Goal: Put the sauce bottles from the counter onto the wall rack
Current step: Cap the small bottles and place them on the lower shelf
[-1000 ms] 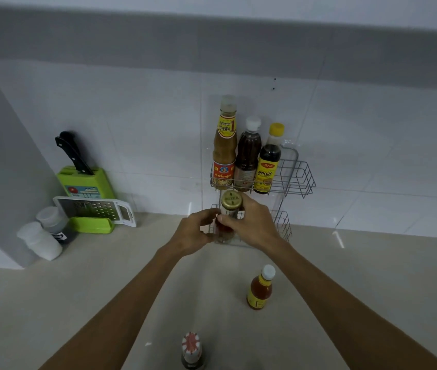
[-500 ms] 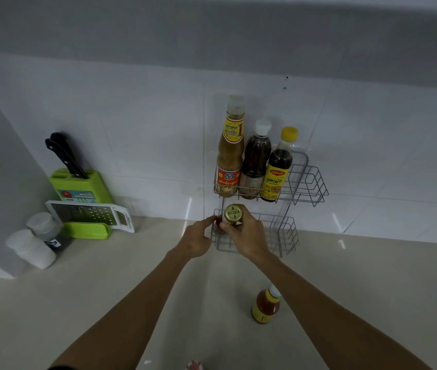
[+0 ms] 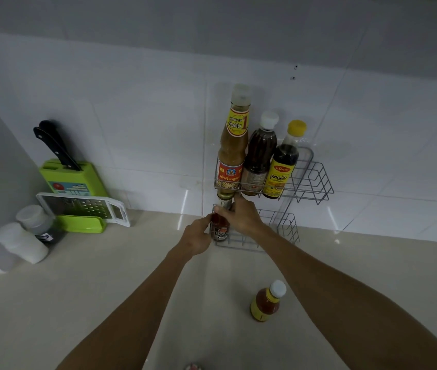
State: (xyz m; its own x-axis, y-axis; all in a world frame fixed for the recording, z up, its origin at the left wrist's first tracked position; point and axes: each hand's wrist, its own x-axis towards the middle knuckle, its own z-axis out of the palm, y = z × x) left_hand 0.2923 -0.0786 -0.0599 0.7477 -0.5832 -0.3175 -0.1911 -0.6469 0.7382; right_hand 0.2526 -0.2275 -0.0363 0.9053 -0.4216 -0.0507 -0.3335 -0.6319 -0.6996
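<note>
A two-tier wire wall rack hangs on the white tiles. Its upper shelf carries three bottles: a tall tan one, a dark one with a white cap and a dark one with a yellow cap. A small red sauce bottle with a gold cap sits at the left end of the lower shelf. My right hand grips its neck from the right and my left hand touches its left side. An orange-red bottle with a white cap stands on the counter near my right forearm.
A green knife block with black-handled knives, a white grater and two white-lidded shakers stand at the left by a grey wall. A red-and-white bottle top peeks in at the bottom edge.
Both hands have carried the gold-capped bottle forward and down from above the counter into the left end of the lower shelf. The camera has moved closer to the wall.
</note>
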